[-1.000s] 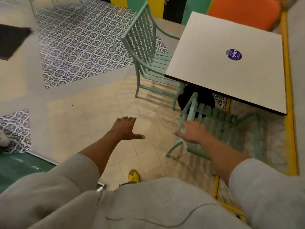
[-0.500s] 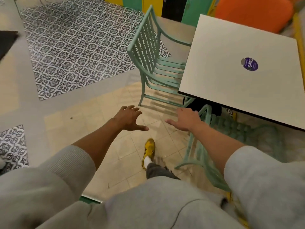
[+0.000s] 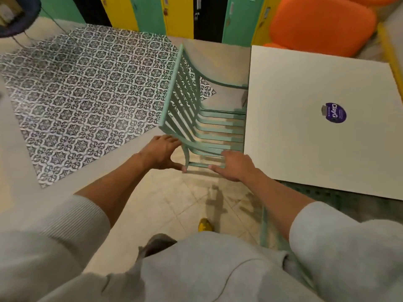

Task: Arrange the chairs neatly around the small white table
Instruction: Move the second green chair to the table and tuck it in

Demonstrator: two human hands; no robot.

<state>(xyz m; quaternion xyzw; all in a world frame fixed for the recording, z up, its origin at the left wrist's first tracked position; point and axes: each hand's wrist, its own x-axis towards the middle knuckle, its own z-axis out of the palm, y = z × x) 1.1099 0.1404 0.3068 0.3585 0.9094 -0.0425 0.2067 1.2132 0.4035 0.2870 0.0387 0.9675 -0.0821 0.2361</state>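
A mint-green slatted metal chair (image 3: 192, 110) stands at the left side of the small white square table (image 3: 305, 131), its seat partly under the tabletop and its back toward the patterned floor. My left hand (image 3: 162, 152) is open, fingers spread, at the near rear corner of this chair by the armrest; contact is unclear. My right hand (image 3: 234, 166) is open, palm down, just over the near edge of the seat. A second green chair (image 3: 322, 192) shows only as a strip under the table's near edge.
A purple round sticker (image 3: 334, 112) marks the tabletop. An orange cushioned seat (image 3: 320, 22) stands behind the table. Green, yellow and black lockers (image 3: 174, 14) line the back wall. Patterned black-and-white tiles (image 3: 82, 101) cover the floor at left. My yellow shoe (image 3: 205, 225) is below.
I have stepped forward, away from the near chair. Both hands have moved up from open floor to the chair at the table's left side.
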